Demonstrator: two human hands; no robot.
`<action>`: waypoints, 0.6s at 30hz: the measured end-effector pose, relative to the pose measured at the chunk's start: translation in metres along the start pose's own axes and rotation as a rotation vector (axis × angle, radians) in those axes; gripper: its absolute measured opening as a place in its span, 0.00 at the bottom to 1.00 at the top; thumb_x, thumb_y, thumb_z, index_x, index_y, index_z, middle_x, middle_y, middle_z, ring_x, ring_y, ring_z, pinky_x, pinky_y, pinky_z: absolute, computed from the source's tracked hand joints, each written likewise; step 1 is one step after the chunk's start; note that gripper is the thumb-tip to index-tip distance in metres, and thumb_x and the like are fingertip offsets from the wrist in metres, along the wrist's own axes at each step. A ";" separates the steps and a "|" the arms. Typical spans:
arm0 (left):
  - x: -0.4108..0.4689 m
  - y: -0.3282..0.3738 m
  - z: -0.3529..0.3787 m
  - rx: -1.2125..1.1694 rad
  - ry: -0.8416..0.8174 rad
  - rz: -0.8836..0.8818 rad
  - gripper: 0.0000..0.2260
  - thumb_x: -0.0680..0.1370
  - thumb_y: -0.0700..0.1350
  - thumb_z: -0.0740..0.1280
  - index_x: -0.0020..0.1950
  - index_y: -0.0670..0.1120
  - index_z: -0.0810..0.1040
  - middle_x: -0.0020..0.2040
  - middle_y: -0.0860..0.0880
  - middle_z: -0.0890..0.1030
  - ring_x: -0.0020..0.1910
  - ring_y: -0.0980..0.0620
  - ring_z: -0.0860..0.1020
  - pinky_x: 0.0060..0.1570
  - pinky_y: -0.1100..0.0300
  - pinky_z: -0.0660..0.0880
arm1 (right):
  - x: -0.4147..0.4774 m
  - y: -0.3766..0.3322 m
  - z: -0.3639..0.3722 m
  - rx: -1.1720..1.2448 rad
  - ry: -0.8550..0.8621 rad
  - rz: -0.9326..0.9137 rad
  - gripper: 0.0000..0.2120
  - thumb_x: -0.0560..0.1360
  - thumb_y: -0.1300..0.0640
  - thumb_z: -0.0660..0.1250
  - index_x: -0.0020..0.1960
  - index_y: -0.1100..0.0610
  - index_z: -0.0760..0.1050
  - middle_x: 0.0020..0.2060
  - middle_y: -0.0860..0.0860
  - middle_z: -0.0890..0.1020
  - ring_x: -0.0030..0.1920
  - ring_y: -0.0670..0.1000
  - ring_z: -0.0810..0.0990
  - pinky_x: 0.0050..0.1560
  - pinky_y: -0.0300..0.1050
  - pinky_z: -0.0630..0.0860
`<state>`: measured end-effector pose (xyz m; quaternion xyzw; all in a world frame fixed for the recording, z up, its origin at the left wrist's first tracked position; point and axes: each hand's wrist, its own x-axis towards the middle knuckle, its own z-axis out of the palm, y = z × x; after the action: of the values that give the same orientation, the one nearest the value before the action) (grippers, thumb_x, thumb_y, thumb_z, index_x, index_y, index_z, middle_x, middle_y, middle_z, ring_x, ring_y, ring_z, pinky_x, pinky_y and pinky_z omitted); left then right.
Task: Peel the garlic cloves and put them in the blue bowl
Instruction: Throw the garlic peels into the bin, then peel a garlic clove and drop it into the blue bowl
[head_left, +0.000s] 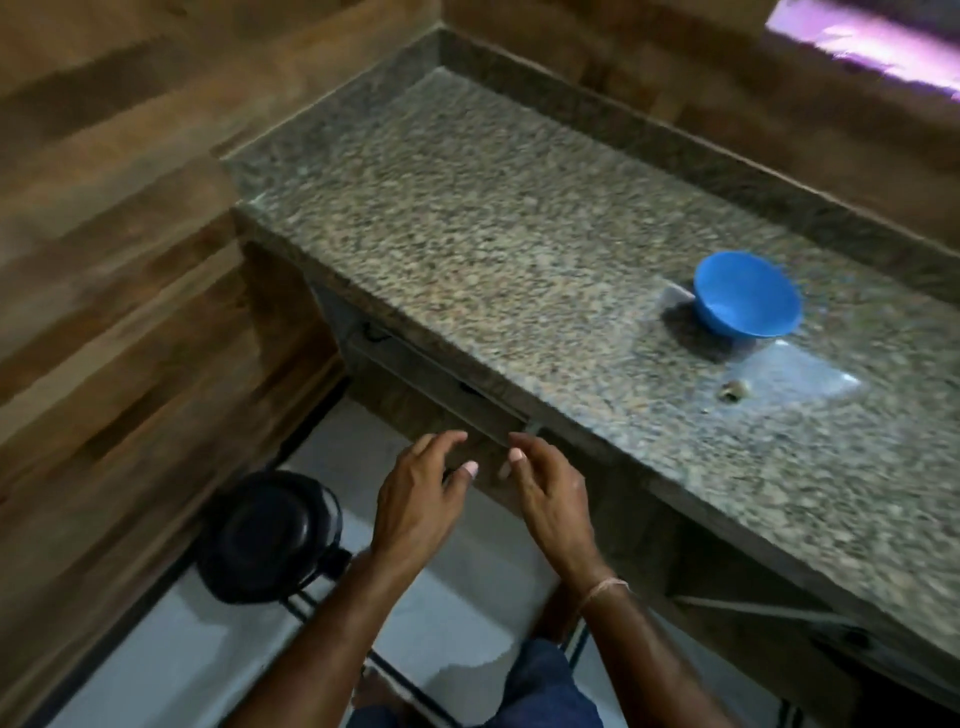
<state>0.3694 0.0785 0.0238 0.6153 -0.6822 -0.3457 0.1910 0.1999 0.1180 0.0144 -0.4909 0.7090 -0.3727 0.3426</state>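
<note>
2 empty hands: our left hand (421, 499) and right hand (550, 493) hover close together, fingers relaxed; blue bowl (746, 296) well beyond the right.

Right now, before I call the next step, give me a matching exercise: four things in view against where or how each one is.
1 blue bowl
2 black round object
3 left hand
4 right hand

A on the floor
B holds nothing, thread at its wrist
C on the granite counter
D holds nothing, bare wrist

Pairs: 1-C, 2-A, 3-D, 4-B
</note>
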 end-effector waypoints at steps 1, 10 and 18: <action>0.007 0.019 0.014 0.011 -0.004 0.028 0.18 0.82 0.52 0.68 0.72 0.54 0.76 0.70 0.52 0.78 0.68 0.49 0.75 0.62 0.54 0.74 | 0.005 0.009 -0.020 -0.003 0.033 -0.014 0.14 0.85 0.50 0.65 0.67 0.51 0.80 0.59 0.46 0.83 0.58 0.42 0.81 0.61 0.42 0.79; 0.060 0.180 0.151 0.002 -0.140 0.171 0.16 0.79 0.51 0.72 0.67 0.51 0.80 0.63 0.50 0.82 0.60 0.50 0.81 0.58 0.50 0.79 | 0.042 0.105 -0.198 -0.099 0.213 0.053 0.15 0.85 0.49 0.65 0.69 0.50 0.79 0.62 0.44 0.81 0.60 0.45 0.81 0.61 0.50 0.79; 0.111 0.240 0.226 0.164 -0.199 0.310 0.13 0.77 0.49 0.75 0.59 0.51 0.80 0.53 0.52 0.81 0.50 0.50 0.81 0.46 0.53 0.79 | 0.091 0.163 -0.281 -0.408 0.291 0.142 0.19 0.80 0.59 0.70 0.71 0.54 0.77 0.62 0.54 0.80 0.62 0.58 0.77 0.57 0.50 0.75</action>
<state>0.0258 0.0255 0.0193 0.4794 -0.8099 -0.3146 0.1230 -0.1366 0.1249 -0.0007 -0.4400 0.8440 -0.2640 0.1562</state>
